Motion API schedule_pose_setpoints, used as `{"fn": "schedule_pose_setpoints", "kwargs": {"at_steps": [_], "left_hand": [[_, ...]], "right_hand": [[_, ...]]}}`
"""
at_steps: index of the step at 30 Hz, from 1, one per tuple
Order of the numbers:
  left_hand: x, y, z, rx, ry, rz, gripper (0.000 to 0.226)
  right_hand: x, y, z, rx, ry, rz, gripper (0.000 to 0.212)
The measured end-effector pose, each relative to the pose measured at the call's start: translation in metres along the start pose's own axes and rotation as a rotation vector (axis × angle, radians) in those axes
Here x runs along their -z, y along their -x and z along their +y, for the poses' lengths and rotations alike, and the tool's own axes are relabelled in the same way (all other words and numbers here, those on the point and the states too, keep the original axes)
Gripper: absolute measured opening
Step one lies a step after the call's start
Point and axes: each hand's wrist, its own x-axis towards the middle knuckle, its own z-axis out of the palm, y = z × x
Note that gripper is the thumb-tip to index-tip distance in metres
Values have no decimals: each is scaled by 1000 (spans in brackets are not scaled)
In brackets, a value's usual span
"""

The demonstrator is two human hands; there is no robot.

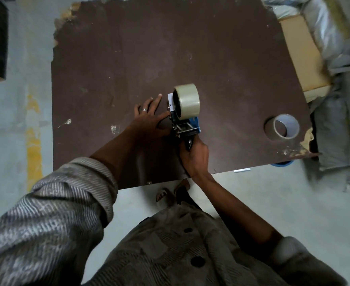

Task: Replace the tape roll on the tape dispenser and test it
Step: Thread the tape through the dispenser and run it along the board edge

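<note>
Holding the tape dispenser (185,125) by its handle, the right hand (196,157) curls tight around it. A full tape roll (187,100) sits on it. Beside it, the left hand (150,118) lies flat, fingers spread, on the brown table (221,58), near its front edge. Another roll (283,127) lies well apart, by the right edge.

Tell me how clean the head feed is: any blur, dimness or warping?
Head view: dim, flat light; the dispenser and its roll read clearly at centre; the bags at the right edge are smeared; wide-angle bending curves the table edges; pale sheen on the spare roll.
</note>
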Motion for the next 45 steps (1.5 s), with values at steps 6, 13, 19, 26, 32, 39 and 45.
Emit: {"fn": "schedule_pose_setpoints", "kwargs": {"at_steps": [6, 13, 19, 26, 32, 39, 45], "left_hand": [[-6, 3, 1, 3, 1, 74, 82], [-8, 1, 1, 26, -15, 33, 85], [0, 1, 2, 40, 13, -67, 90], [10, 4, 6, 52, 38, -138, 92], [-1, 14, 18, 28, 55, -70, 94], [-28, 37, 33, -173, -116, 110, 67], [-27, 40, 38, -186, -140, 118, 61]], "right_hand": [[4, 1, 1, -76, 172, -68, 31], [13, -1, 8, -82, 194, -141, 29], [17, 4, 12, -120, 184, -137, 31], [22, 14, 19, -119, 176, -155, 32], [29, 35, 33, -139, 181, -191, 37], [34, 51, 49, -205, 178, -227, 27], [33, 50, 48, -238, 140, -216, 30]]}}
